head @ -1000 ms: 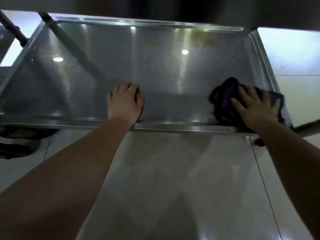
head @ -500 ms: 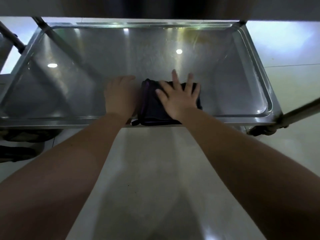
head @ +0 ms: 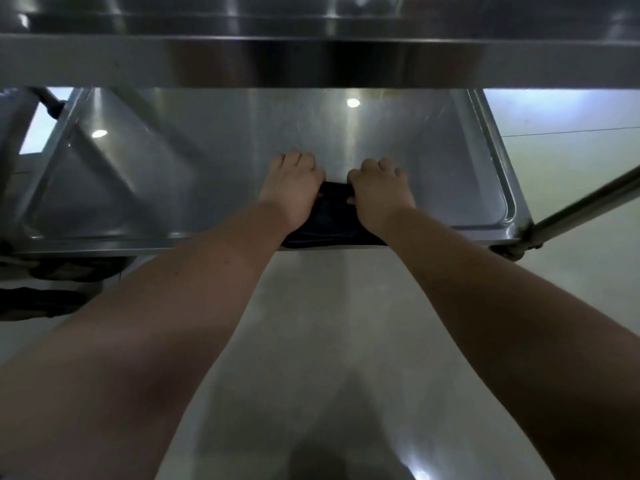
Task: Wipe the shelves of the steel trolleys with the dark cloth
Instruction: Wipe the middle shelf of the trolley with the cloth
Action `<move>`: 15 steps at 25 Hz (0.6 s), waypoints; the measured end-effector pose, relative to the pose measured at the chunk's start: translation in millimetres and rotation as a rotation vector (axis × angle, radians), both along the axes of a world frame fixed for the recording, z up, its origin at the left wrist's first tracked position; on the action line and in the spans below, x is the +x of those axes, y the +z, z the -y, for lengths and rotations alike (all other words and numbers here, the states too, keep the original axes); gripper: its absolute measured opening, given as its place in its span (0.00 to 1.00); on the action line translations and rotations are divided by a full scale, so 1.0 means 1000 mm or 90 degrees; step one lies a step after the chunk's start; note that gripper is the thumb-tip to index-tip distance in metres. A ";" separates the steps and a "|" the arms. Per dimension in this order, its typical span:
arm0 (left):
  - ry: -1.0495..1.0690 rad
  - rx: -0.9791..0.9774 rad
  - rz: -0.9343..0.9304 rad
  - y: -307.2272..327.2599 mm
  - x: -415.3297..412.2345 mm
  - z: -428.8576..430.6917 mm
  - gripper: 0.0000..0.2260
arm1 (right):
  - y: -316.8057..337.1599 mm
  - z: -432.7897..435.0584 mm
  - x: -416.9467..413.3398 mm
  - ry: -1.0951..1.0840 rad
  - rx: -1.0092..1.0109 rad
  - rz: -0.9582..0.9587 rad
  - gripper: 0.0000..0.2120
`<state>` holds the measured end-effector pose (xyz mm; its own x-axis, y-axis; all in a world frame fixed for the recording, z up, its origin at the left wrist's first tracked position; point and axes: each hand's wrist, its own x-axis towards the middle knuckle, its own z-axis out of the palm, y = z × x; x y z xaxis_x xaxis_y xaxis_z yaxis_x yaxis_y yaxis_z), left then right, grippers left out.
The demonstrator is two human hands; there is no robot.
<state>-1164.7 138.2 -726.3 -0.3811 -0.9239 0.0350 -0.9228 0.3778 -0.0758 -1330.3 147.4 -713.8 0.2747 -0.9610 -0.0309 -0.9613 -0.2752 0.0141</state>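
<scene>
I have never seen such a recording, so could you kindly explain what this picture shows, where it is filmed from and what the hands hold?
There is no machine: a person wears a wide-angle camera on the head, looking forward and down along both forearms. The left hand and right hand reach onto the lower shelf of a steel trolley, beneath its upper shelf. At the shelf's near edge lies a bunched dark cloth; both hands, fingers curled, appear to grip it. The pale floor shows below.
</scene>
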 end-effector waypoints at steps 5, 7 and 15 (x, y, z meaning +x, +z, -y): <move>-0.076 0.011 -0.061 0.039 0.025 -0.065 0.14 | 0.038 -0.055 -0.011 0.073 0.015 0.095 0.17; -0.112 0.044 -0.081 0.061 0.030 -0.084 0.17 | 0.056 -0.071 -0.013 0.060 0.061 0.077 0.20; 0.005 0.158 -0.250 0.187 0.021 -0.160 0.10 | 0.191 -0.161 -0.009 -0.053 0.090 0.135 0.22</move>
